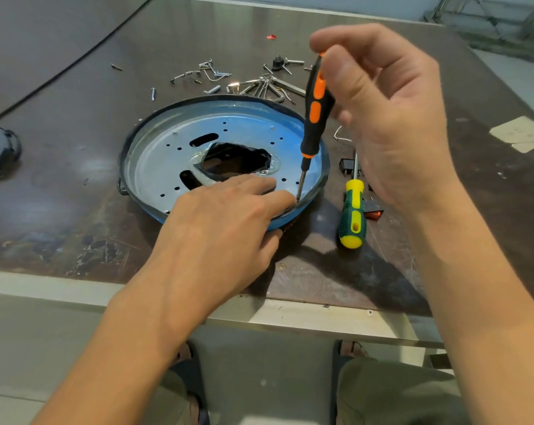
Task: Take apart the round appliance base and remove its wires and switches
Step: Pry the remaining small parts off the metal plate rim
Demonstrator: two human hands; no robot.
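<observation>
Both forearms reach in over the near edge of the bench (75, 154). The left hand (225, 222) lies palm down on the near right rim of the round appliance base (155, 161), fingers stretched out flat and pressing, the forefinger tip right beside the tool's tip. The right hand (382, 118) is lifted high, wrist bent, with fingers and thumb curled and pinching the top of the orange-and-black screwdriver (316, 108). That screwdriver stands nearly upright, tip down on the base's rim, handle leaning a touch to the right. The base lies flat mid-bench, metal plate up, with a ragged hole at its centre. Just right of it lies a green-and-yellow screwdriver (353, 216), handle toward the near edge. Loose screws and clips (247, 78) are scattered beyond the base toward the far edge
</observation>
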